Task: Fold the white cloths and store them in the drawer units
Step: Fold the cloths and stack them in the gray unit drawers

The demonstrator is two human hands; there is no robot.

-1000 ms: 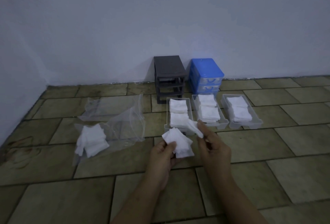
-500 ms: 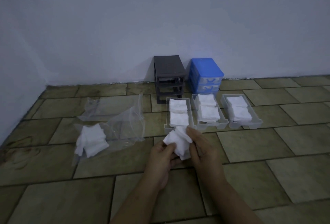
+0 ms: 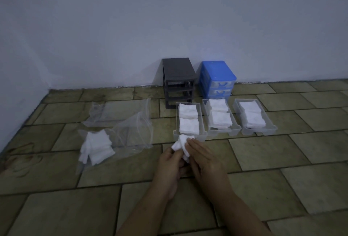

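Note:
Both my hands hold a small white cloth (image 3: 181,144) just in front of the left clear drawer (image 3: 176,120). My left hand (image 3: 170,164) grips the cloth from the left. My right hand (image 3: 202,157) lies over its right side with fingers fairly straight, covering much of it. Folded white cloths fill the left drawer, the middle drawer (image 3: 206,117) and the right drawer (image 3: 271,125). A dark grey drawer unit (image 3: 178,77), its slots without drawers, and a blue drawer unit (image 3: 216,77) stand against the wall. A pile of loose white cloths (image 3: 97,148) lies at the left.
Clear plastic bags (image 3: 130,122) are spread on the tiled floor around the loose pile. A pale wall runs along the back and the left side. Bare tiles lie to the right and in front of my arms.
The cloth was spread wider between my hands. My right hand has brought its end over to the left, and the cloth is now bunched small under both hands.

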